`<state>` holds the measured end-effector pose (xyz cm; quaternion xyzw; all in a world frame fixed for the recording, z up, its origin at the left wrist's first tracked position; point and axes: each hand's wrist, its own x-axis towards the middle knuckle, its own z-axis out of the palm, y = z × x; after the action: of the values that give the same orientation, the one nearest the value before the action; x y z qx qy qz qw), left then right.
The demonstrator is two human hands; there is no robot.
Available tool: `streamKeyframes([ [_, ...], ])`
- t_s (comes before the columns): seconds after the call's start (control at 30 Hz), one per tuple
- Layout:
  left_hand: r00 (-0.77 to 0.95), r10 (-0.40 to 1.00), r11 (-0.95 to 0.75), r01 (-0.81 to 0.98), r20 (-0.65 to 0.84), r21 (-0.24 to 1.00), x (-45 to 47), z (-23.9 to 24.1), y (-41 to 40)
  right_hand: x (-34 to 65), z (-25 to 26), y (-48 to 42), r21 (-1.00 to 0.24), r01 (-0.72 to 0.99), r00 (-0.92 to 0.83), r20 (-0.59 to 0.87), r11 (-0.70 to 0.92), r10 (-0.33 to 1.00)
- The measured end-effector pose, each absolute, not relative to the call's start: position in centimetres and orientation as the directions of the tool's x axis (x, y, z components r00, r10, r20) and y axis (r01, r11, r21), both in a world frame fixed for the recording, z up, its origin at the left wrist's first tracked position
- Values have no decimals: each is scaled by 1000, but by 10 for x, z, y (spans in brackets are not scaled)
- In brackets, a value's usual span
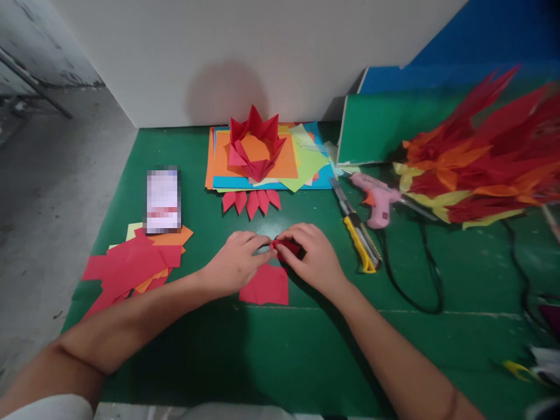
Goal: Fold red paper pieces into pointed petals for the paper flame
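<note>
Both hands meet over the middle of the green table, pinching one small piece of red paper (pixel 289 250) between them. My left hand (pixel 238 261) grips its left end with thumb and fingers. From the other side my right hand (pixel 312 256) closes on it, hiding part of the piece. Just below lie flat red paper pieces (pixel 265 286). Beyond the hands, a row of folded red paper points (pixel 251 203) rests on the table. Behind that row, a red folded paper ring (pixel 258 146) with pointed tips sits on a stack of coloured paper (pixel 210 163).
A phone (pixel 163 201) and a pile of red and orange paper (pixel 135 262) lie left. To the right are a yellow utility knife (pixel 359 239), a pink glue gun (pixel 378 198) with a black cord, and a large red-orange paper bunch (pixel 485 157). A white board (pixel 262 52) stands behind.
</note>
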<state>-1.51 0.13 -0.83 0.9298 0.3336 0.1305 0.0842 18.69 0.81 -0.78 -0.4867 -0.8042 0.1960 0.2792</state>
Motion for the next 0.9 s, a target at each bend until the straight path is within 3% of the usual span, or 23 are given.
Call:
streamKeyframes([
  [0.4,769,629,-772,599,114,213,-13,-5,1,179,-11,14,-596,725,-277,209,347,938],
  [0.9,747,651,-753,612,137,242,-13,-5,0,181,-11,13,-560,731,-317,226,390,921],
])
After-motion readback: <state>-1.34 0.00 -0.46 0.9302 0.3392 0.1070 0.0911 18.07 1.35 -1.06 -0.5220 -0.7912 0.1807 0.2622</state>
